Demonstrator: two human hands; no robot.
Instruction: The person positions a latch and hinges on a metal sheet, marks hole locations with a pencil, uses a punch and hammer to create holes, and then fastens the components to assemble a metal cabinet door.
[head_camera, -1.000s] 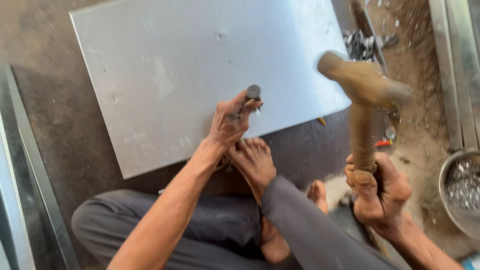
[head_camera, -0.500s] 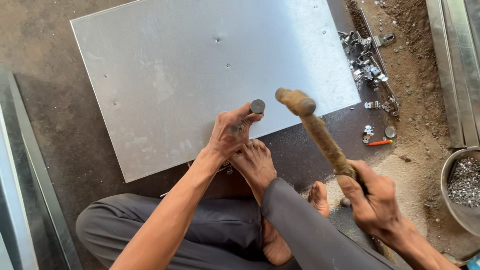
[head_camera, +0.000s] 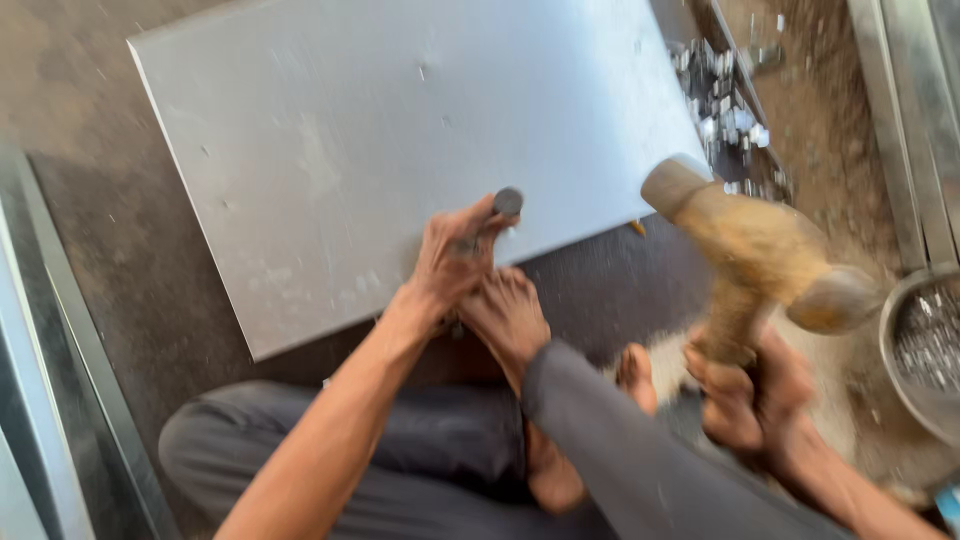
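Note:
My left hand (head_camera: 452, 262) grips a short dark metal punch (head_camera: 503, 205) and holds it upright on the near edge of a large grey metal sheet (head_camera: 400, 130) lying on the floor. My right hand (head_camera: 745, 395) is closed around the handle of a hammer with a rusty, yellowish head (head_camera: 760, 245), raised up to the right of the punch and blurred by motion. My bare foot (head_camera: 505, 320) rests just below the left hand, by the sheet's edge.
A heap of small shiny metal pieces (head_camera: 725, 100) lies at the sheet's right edge. A round metal bowl (head_camera: 925, 350) with metal bits stands at the far right. Long metal bars (head_camera: 900, 110) run along the right, and metal strips (head_camera: 50, 400) along the left.
The hammer came down onto the punch half a second ago and has now swung back up to the right. The left hand has kept the punch in place on the sheet.

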